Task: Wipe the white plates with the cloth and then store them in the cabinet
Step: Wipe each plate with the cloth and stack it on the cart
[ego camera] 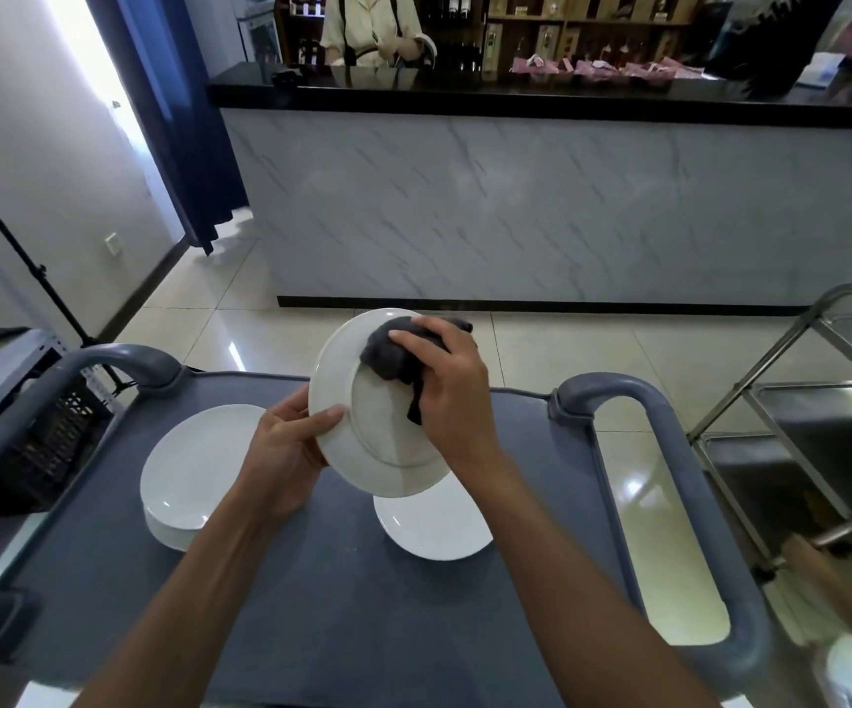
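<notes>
My left hand point(288, 437) grips the left rim of a white plate point(362, 452), which is tilted up above the cart with its underside toward me. My right hand point(447, 385) holds a bunched dark grey cloth point(390, 357) against the plate's upper part. A stack of white plates point(194, 472) lies on the cart's left side. Another white plate point(434, 526) lies below the held one, partly hidden by it.
The plates rest on a grey cart top point(352, 605) with curved grey handles point(669, 452) at both sides. A steel trolley point(797, 411) stands to the right. A marble-fronted counter point(541, 206) with a person behind it runs across the back. A tripod point(30, 268) stands at the left.
</notes>
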`<state>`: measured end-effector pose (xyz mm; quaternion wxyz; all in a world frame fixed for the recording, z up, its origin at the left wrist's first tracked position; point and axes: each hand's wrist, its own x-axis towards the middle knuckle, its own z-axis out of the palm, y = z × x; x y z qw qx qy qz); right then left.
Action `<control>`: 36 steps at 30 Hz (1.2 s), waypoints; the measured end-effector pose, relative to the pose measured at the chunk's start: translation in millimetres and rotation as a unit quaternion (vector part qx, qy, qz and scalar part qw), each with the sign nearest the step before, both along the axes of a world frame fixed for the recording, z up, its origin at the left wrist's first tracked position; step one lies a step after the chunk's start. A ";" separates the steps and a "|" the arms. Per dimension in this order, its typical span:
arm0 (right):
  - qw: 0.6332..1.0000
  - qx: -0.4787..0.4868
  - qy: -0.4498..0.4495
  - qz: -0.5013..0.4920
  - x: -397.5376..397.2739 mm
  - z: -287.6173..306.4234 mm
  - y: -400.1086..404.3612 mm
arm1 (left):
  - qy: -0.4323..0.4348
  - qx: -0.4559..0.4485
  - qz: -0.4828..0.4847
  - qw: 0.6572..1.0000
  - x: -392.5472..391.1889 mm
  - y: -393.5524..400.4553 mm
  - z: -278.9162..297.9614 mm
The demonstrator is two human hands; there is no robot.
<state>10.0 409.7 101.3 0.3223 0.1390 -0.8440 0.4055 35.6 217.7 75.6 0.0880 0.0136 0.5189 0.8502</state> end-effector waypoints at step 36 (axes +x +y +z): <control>0.976 -0.055 -0.164 -0.131 105.6 -71.2 107.0 | 0.382 -0.642 -0.019 0.664 -3.7 89.9 -62.5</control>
